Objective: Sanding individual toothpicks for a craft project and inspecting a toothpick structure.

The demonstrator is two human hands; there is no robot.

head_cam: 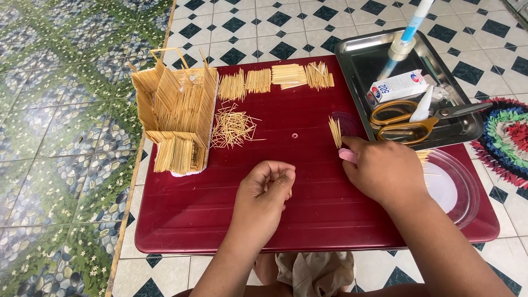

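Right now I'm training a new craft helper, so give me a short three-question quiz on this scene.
1. True or false: the scissors lie in the metal tray.
2. Which hand touches the row of toothpicks?
3. The toothpick house stands on the red board's: A) left side B) right side

Key: 1 true. 2 the right hand; the left hand is curled, apart from it. 3 A.

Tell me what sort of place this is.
Probably a home floor used for craft work: a low red table on patterned floor tiles, a toothpick house model, and a metal tray with scissors.
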